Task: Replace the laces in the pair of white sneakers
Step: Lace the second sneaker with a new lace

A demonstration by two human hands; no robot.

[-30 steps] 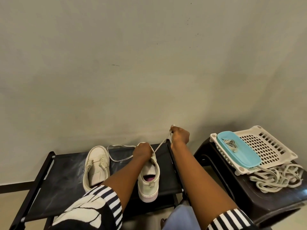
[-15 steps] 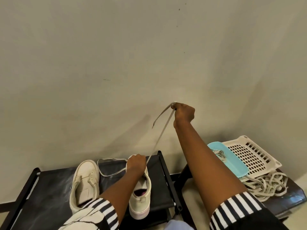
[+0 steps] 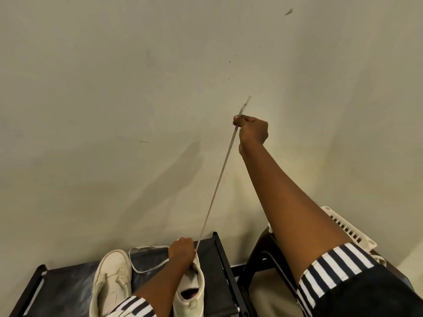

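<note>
Subsequently, the right hand [image 3: 253, 131], pinching the lace [image 3: 217, 186], had risen to centre frame, drawing it taut from the sneaker [image 3: 192, 291] at lower centre, gripped by the left hand [image 3: 182, 250], so threading appeared to be advancing.

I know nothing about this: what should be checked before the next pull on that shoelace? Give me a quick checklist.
1. Right hand grips the lace: ok, pinched, with the tip poking out above.
2. Lace runs straight down to the sneaker: ok, taut, no snag visible.
3. Left hand steadies that sneaker on the rack: ok.
4. Slack loop free to follow: ok, it lies open on the rack.
5. Eyelet the lace passes through: cannot tell, the left hand covers it.
</note>
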